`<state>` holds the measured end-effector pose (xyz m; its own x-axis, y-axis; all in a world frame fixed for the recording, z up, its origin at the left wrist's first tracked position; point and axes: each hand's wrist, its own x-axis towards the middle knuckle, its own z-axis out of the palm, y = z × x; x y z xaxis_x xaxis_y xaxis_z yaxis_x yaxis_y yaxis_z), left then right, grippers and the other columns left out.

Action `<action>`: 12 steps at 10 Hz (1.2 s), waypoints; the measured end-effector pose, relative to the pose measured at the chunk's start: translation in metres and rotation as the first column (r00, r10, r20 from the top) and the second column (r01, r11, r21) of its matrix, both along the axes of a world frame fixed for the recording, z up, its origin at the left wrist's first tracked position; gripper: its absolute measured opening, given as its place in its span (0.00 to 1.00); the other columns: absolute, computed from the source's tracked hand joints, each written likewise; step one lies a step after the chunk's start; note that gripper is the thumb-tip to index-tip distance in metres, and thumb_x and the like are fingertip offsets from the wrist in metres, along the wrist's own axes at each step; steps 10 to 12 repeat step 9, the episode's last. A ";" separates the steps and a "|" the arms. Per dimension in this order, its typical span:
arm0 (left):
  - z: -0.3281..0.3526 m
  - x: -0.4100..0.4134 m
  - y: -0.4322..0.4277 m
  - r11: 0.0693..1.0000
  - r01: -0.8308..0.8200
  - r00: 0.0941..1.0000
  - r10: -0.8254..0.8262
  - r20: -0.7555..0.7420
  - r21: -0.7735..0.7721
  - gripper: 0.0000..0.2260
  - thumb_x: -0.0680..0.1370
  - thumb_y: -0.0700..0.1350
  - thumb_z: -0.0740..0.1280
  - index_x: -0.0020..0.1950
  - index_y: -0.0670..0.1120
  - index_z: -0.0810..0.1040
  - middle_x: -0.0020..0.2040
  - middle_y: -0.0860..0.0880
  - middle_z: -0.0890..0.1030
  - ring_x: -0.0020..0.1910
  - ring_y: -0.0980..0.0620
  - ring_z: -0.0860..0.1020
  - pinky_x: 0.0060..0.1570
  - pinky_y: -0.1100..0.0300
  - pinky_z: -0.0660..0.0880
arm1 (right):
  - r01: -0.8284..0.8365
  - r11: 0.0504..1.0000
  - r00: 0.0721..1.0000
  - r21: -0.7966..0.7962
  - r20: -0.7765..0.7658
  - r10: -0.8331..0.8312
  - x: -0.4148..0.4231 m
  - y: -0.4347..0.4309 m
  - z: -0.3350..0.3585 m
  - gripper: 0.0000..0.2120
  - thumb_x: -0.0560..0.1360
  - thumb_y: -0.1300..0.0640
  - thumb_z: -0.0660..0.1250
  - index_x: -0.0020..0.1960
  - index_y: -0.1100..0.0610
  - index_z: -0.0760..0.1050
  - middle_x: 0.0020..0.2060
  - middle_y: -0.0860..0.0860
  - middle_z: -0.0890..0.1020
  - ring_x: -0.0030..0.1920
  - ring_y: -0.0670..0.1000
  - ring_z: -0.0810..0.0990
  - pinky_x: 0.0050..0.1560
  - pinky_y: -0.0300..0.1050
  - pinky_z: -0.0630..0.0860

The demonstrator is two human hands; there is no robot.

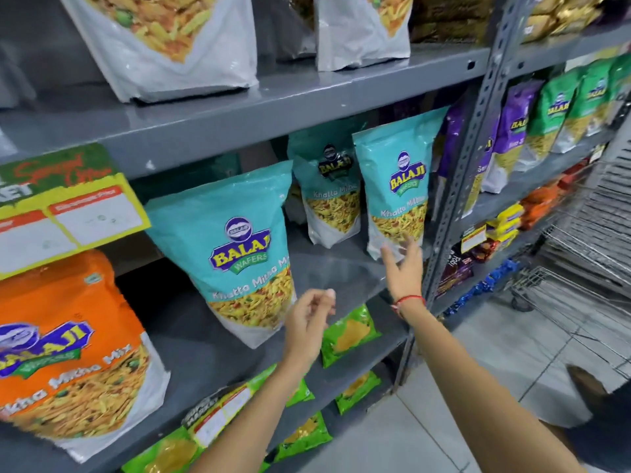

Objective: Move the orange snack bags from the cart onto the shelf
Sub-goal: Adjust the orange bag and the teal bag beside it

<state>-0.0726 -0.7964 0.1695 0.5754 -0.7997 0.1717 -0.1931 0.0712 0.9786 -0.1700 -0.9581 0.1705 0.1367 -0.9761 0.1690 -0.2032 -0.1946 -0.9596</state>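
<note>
An orange snack bag (68,346) stands upright at the left end of the grey shelf (345,268). My left hand (309,322) hovers in front of a large teal bag (246,257), fingers loosely curled, holding nothing. My right hand (403,264) reaches further in with fingers spread, just below the right teal bag (396,186), empty too. A wire cart (560,302) shows at the right edge; no orange bags are visible in it.
A third teal bag (333,199) stands at the back. White bags sit on the shelf above, green packets (348,336) on the shelf below. A yellow price sign (65,206) hangs at left. Purple and green bags fill the neighbouring rack (532,124).
</note>
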 end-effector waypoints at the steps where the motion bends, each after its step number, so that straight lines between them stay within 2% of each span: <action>1: -0.009 0.001 -0.089 0.991 0.067 0.990 -0.080 0.113 0.119 0.11 0.73 0.62 0.63 0.41 0.56 0.75 0.40 0.54 0.80 0.43 0.51 0.79 0.44 0.56 0.76 | 0.151 0.988 0.987 0.034 -0.064 -0.149 -0.033 -0.073 -0.017 0.30 0.76 0.48 0.62 0.71 0.63 0.59 0.67 0.63 0.67 0.69 0.61 0.65 0.69 0.53 0.62; 2: -0.001 0.013 -0.136 0.967 0.090 0.977 -0.132 0.169 0.239 0.14 0.76 0.55 0.64 0.58 0.50 0.74 0.56 0.52 0.78 0.53 0.53 0.75 0.50 0.61 0.70 | 0.058 0.995 0.996 0.080 -0.077 -0.051 -0.035 -0.103 -0.018 0.33 0.77 0.45 0.59 0.75 0.59 0.52 0.74 0.60 0.59 0.74 0.58 0.58 0.74 0.53 0.56; 3: -0.004 0.018 -0.169 0.928 0.160 0.963 -0.222 0.154 0.337 0.30 0.75 0.55 0.66 0.72 0.47 0.61 0.72 0.49 0.66 0.69 0.50 0.68 0.64 0.56 0.67 | -0.060 0.995 0.997 0.085 -0.045 0.064 -0.028 -0.109 -0.008 0.33 0.78 0.44 0.56 0.76 0.56 0.47 0.76 0.55 0.55 0.75 0.54 0.56 0.75 0.51 0.53; 4: -0.012 0.016 -0.197 0.909 0.240 0.958 -0.278 0.069 0.340 0.29 0.75 0.51 0.66 0.73 0.46 0.60 0.72 0.49 0.67 0.71 0.46 0.67 0.68 0.50 0.67 | -0.134 0.981 0.990 0.137 0.066 0.126 -0.028 -0.122 -0.008 0.32 0.78 0.44 0.56 0.76 0.55 0.47 0.75 0.54 0.59 0.74 0.53 0.60 0.70 0.44 0.57; 5: -0.017 0.007 -0.197 0.933 0.282 0.955 -0.294 0.025 0.222 0.22 0.77 0.46 0.64 0.70 0.45 0.65 0.67 0.50 0.73 0.65 0.49 0.74 0.61 0.59 0.72 | -0.138 0.985 0.984 0.107 0.124 0.124 -0.024 -0.117 -0.008 0.41 0.71 0.35 0.60 0.75 0.56 0.50 0.72 0.54 0.64 0.71 0.52 0.64 0.68 0.43 0.61; 6: -0.021 0.007 -0.178 0.956 0.217 0.964 -0.242 0.107 0.199 0.20 0.78 0.47 0.62 0.69 0.47 0.66 0.64 0.53 0.74 0.61 0.54 0.75 0.49 0.75 0.72 | -0.141 0.989 0.983 0.048 0.128 0.134 -0.019 -0.106 -0.015 0.53 0.60 0.23 0.58 0.73 0.56 0.56 0.60 0.41 0.70 0.61 0.41 0.71 0.63 0.32 0.66; 7: -0.024 0.016 -0.156 0.967 0.159 0.960 -0.198 0.197 0.199 0.20 0.78 0.49 0.62 0.69 0.49 0.67 0.61 0.55 0.76 0.59 0.54 0.77 0.51 0.70 0.73 | -0.141 0.990 0.985 0.027 0.105 0.137 -0.014 -0.091 -0.017 0.39 0.62 0.26 0.60 0.66 0.47 0.63 0.55 0.39 0.74 0.57 0.39 0.75 0.60 0.32 0.70; 8: -0.024 0.025 -0.146 0.941 0.182 0.949 -0.243 0.199 0.285 0.21 0.78 0.49 0.63 0.70 0.50 0.65 0.65 0.52 0.75 0.62 0.52 0.76 0.58 0.61 0.72 | -0.151 0.989 0.983 0.000 0.103 0.150 -0.009 -0.079 -0.016 0.28 0.69 0.35 0.61 0.65 0.46 0.63 0.55 0.40 0.75 0.60 0.45 0.73 0.61 0.38 0.70; 9: -0.011 0.030 -0.142 0.888 0.248 0.896 -0.362 0.256 0.387 0.25 0.77 0.48 0.64 0.72 0.50 0.61 0.69 0.50 0.72 0.68 0.48 0.71 0.66 0.53 0.69 | -0.155 0.988 0.986 0.024 0.063 0.153 -0.011 -0.074 -0.011 0.33 0.73 0.39 0.61 0.72 0.55 0.59 0.63 0.48 0.72 0.64 0.49 0.71 0.66 0.44 0.67; 12: -0.011 0.030 -0.142 0.888 0.248 0.896 -0.362 0.256 0.387 0.25 0.77 0.48 0.64 0.72 0.50 0.61 0.69 0.50 0.72 0.68 0.48 0.71 0.66 0.53 0.69 | -0.155 0.988 0.986 0.024 0.063 0.153 -0.011 -0.074 -0.011 0.33 0.73 0.39 0.61 0.72 0.55 0.59 0.63 0.48 0.72 0.64 0.49 0.71 0.66 0.44 0.67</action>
